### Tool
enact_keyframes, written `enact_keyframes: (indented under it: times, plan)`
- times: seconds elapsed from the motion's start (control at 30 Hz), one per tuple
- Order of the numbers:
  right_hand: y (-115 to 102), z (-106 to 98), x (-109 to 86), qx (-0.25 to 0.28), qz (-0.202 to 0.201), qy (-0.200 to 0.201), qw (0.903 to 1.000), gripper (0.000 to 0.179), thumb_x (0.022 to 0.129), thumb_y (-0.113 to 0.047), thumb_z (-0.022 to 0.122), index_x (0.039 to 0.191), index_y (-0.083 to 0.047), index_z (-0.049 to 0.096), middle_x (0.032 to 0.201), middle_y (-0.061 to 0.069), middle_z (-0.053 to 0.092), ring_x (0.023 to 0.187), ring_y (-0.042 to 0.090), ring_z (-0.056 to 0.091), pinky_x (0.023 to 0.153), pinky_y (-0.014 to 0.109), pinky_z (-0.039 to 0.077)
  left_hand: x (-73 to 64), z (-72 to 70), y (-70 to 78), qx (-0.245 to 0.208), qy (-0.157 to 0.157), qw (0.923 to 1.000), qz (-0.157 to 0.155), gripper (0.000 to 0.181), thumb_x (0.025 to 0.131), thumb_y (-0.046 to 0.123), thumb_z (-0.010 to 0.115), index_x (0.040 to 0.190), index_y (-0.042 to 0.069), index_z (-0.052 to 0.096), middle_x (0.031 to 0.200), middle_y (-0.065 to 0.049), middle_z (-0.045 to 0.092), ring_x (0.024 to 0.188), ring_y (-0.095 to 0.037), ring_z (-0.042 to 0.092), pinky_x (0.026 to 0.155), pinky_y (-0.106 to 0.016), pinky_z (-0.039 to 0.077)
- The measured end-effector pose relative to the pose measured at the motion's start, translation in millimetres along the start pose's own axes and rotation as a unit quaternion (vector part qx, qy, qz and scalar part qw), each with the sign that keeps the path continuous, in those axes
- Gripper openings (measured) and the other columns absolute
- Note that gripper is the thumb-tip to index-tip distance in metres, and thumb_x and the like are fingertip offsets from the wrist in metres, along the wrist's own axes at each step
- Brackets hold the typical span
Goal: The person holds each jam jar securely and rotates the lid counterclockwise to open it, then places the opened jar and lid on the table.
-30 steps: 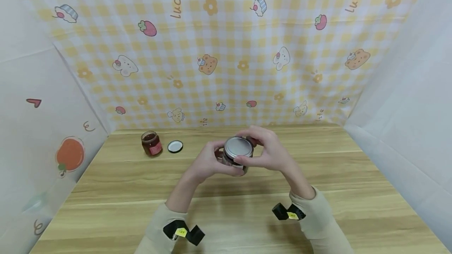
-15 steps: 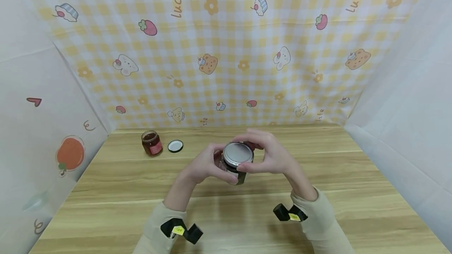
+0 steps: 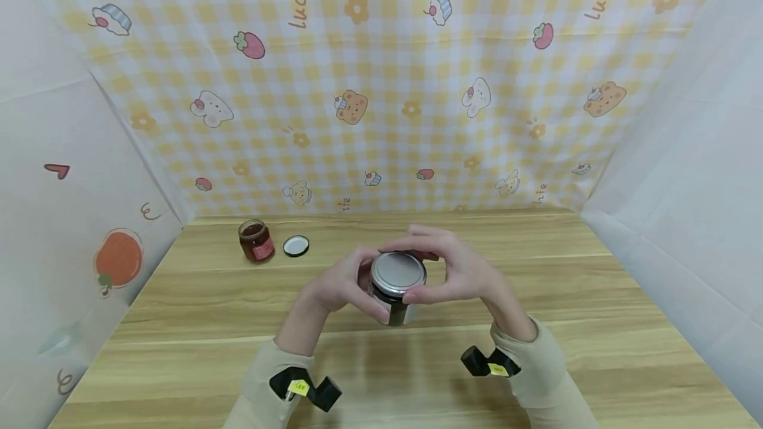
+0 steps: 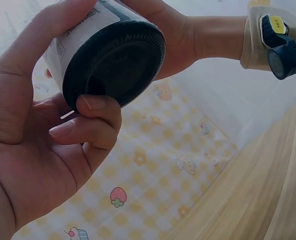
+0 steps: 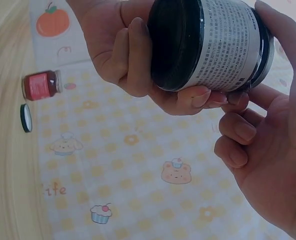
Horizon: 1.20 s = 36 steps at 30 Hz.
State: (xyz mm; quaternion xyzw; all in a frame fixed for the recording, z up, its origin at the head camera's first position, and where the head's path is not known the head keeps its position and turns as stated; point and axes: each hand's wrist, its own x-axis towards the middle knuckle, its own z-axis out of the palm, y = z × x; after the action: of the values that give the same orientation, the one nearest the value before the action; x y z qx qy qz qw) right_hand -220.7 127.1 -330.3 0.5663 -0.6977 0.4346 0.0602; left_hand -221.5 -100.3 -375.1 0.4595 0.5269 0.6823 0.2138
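Observation:
Both hands hold a glass jar (image 3: 397, 313) with dark contents above the middle of the table. A silver metal lid (image 3: 398, 273) sits on its top, and a white printed label (image 5: 228, 45) wraps its side. My left hand (image 3: 341, 285) grips the jar's body, thumb along the near side and fingers behind; in the left wrist view some fingertips (image 4: 93, 103) touch its dark base. With thumb and fingers, my right hand (image 3: 461, 270) grips the lid's rim from the right. The jar's base is off the table, tilted toward the left wrist camera.
At the back left stands an uncovered jar (image 3: 256, 243) with dark red contents and a red label. Its lid (image 3: 296, 245) lies beside it, white inside up. A checked cloth (image 3: 381, 118) hangs behind the wooden table (image 3: 536, 283), with white sheets at both sides.
The held jar has come nearer the body and slightly left, showing more of its front side. Both hands have moved with it, and the right fingers have shifted round the lid's rim.

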Motion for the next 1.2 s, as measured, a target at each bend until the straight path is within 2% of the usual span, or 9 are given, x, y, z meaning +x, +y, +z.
enact_keyframes:
  times: [0.13,0.33,0.47,0.57,0.77,0.87,0.93,1.07,1.2]
  plan:
    - [-1,0,0.2,0.003,0.0,-0.002,1.0,0.063,0.091,-0.049,0.073,0.135,-0.004,0.063,0.098,-0.003,0.057,0.079,0.01,0.05,0.06,0.024,0.045,-0.6,-0.5,0.9,-0.004,0.0,1.0,0.003,0.055,0.074,0.018,0.092,0.119,0.003,0.064,0.111,-0.004,0.069,0.099,-0.015,0.064,0.089,-0.029,0.053]
    - [-2,-2,-0.4,-0.009,0.01,-0.002,0.9999,0.083,0.086,-0.065,0.063,0.14,-0.003,0.058,0.099,-0.002,0.057,0.08,0.012,0.049,0.064,0.026,0.045,-1.7,-1.2,2.1,-0.003,0.007,1.0,-0.003,0.058,0.075,0.016,0.09,0.122,-0.001,0.062,0.112,-0.005,0.069,0.1,-0.016,0.064,0.091,-0.029,0.052]
    - [0,-4,-1.7,-0.029,0.018,0.009,0.9994,0.09,0.084,-0.071,0.058,0.14,-0.001,0.057,0.096,-0.003,0.056,0.078,0.011,0.048,0.064,0.026,0.044,-2.1,-1.4,3.2,0.0,0.019,0.9998,-0.011,0.066,0.076,0.018,0.09,0.121,-0.016,0.056,0.112,-0.004,0.07,0.1,-0.016,0.064,0.09,-0.029,0.053]
    - [1,-6,-2.4,-0.028,0.015,0.027,0.9991,0.089,0.085,-0.07,0.057,0.139,0.0,0.057,0.09,-0.004,0.053,0.074,0.011,0.046,0.06,0.027,0.041,-2.6,-1.5,3.9,0.007,0.038,0.9992,-0.01,0.07,0.076,0.018,0.09,0.123,-0.019,0.053,0.113,-0.005,0.07,0.101,-0.016,0.064,0.091,-0.03,0.052]
    - [-3,-10,-3.4,-0.082,0.03,0.091,0.992,0.07,0.094,-0.06,0.061,0.134,-0.002,0.061,0.081,-0.005,0.047,0.064,0.011,0.037,0.056,0.028,0.031,-3.1,1.7,9.1,0.039,0.119,0.992,-0.015,0.062,0.074,0.017,0.091,0.126,-0.002,0.063,0.113,-0.008,0.07,0.1,-0.018,0.064,0.088,-0.031,0.053]
    - [-6,-11,-3.8,-0.115,0.053,0.11,0.9858,0.062,0.095,-0.056,0.063,0.133,-0.006,0.062,0.08,-0.006,0.047,0.062,0.011,0.037,0.056,0.026,0.031,-1.8,4.8,13.3,0.071,0.174,0.9816,-0.035,0.063,0.073,0.016,0.091,0.128,0.0,0.063,0.114,-0.012,0.069,0.097,-0.022,0.066,0.083,-0.033,0.055]
    - [-8,-11,-3.8,-0.131,0.068,0.117,0.9822,0.059,0.095,-0.052,0.066,0.133,-0.008,0.062,0.08,-0.005,0.049,0.062,0.011,0.038,0.057,0.026,0.032,-0.4,7.7,16.0,0.101,0.213,0.9703,-0.055,0.064,0.073,0.017,0.092,0.13,0.005,0.064,0.115,-0.012,0.069,0.096,-0.025,0.066,0.081,-0.036,0.055]
    - [-10,-10,-3.2,-0.162,0.098,0.127,0.9738,0.053,0.092,-0.041,0.074,0.132,-0.008,0.063,0.082,-0.002,0.053,0.064,0.013,0.04,0.059,0.027,0.035,3.5,14.8,17.7,0.168,0.282,0.9407,-0.086,0.063,0.072,0.02,0.093,0.13,0.017,0.067,0.119,-0.005,0.069,0.097,-0.027,0.068,0.08,-0.04,0.055]
    - [-9,-7,-2.5,-0.193,0.125,0.13,0.9647,0.053,0.087,-0.034,0.08,0.131,-0.009,0.064,0.084,-0.004,0.054,0.069,0.014,0.044,0.063,0.028,0.036,8.8,21.1,13.6,0.242,0.331,0.9095,-0.069,0.061,0.071,0.02,0.094,0.126,0.017,0.068,0.117,-0.002,0.068,0.09,-0.023,0.069,0.075,-0.037,0.056]
